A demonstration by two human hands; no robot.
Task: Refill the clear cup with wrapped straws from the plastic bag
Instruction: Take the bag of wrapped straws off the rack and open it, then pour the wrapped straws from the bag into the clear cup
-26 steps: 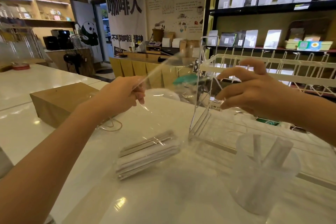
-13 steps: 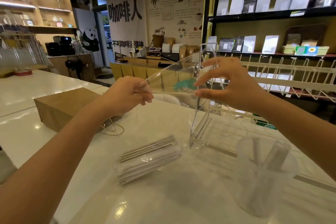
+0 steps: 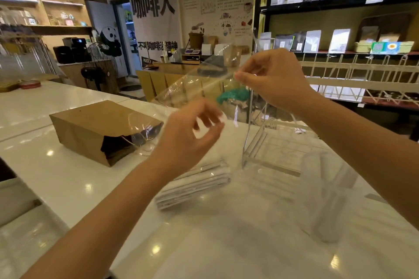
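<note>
A clear plastic bag [image 3: 192, 85] hangs stretched above the white counter [image 3: 68, 179]. My right hand [image 3: 275, 78] pinches its upper edge. The bundle of wrapped straws [image 3: 195, 184] lies in the bag's bottom, resting on the counter. My left hand [image 3: 192, 136] hovers lower, in front of the film, blurred, with fingers apart and nothing gripped. The clear cup [image 3: 328, 197] stands at the right front, below my right forearm, with two wrapped straws leaning in it.
A brown paper bag [image 3: 97, 129] lies on its side at the left. A clear acrylic stand [image 3: 260, 142] sits just behind the straws and cup. A white wire rack [image 3: 362, 79] runs along the right. Shelves and a far counter fill the background.
My left hand has let go of the bag's edge, dropped lower and opened. My right hand has shifted left and taken a pinch on the bag's top.
</note>
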